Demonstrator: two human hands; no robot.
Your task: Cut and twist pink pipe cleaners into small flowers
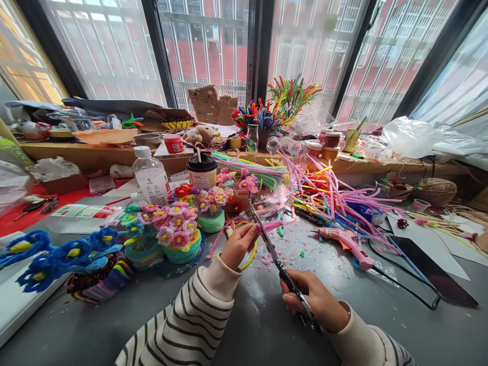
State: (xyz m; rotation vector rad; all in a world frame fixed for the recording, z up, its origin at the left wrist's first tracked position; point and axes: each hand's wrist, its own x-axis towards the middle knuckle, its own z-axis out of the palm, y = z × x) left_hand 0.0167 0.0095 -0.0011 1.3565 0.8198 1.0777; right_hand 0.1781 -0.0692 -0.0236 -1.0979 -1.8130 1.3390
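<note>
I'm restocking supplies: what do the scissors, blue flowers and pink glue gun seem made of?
Scissors: probably metal, dark with shiny glints.
Blue flowers: likely chenille stems, matte, with fuzzy edges.
Pink glue gun: apparently smooth plastic, from its moulded shape.

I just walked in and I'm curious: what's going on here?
A person's left hand holds a fuzzy pink strip; the right hand holds scissors, their blades at the strip. Pink scraps lie scattered on the grey table. Potted fuzzy flowers stand to the left, and a pink glue gun lies to the right.
</note>
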